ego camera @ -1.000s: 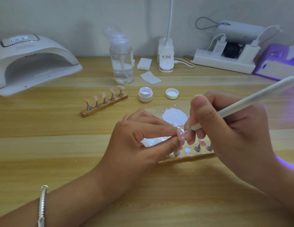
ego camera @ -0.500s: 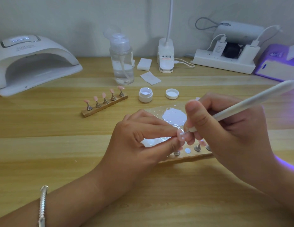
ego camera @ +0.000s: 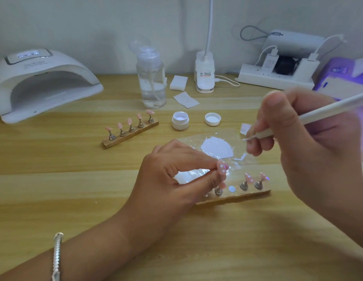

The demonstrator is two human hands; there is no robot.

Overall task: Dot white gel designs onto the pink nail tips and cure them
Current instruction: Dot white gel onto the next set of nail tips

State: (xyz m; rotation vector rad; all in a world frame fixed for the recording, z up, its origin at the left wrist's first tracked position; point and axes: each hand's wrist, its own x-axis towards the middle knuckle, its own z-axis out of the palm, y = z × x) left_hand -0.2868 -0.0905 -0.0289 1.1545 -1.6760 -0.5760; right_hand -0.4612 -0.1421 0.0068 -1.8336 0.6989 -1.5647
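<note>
My left hand (ego camera: 172,175) pinches a pink nail tip (ego camera: 222,167) that carries several white dots, just above the near wooden holder strip (ego camera: 247,196). That strip keeps other pink tips on metal stands and one bare round slot (ego camera: 232,188). My right hand (ego camera: 310,151) grips a white dotting pen (ego camera: 318,114), its point lifted up and to the right of the tip, over the clear palette with a white gel puddle (ego camera: 217,148). A second strip (ego camera: 130,130) with plain pink tips sits further back left.
A white curing lamp (ego camera: 41,82) stands at the back left. An open gel jar (ego camera: 180,122) and its lid (ego camera: 212,119) lie behind the palette. Further back are a pump bottle (ego camera: 150,82), white pads, a desk lamp base (ego camera: 205,76), a power strip (ego camera: 275,78) and a purple-lit device (ego camera: 346,78).
My right hand has lifted the pen away from the pinched tip, up and to the right toward the gel puddle. The dotted tip now shows clear of the pen; my left hand stayed put.
</note>
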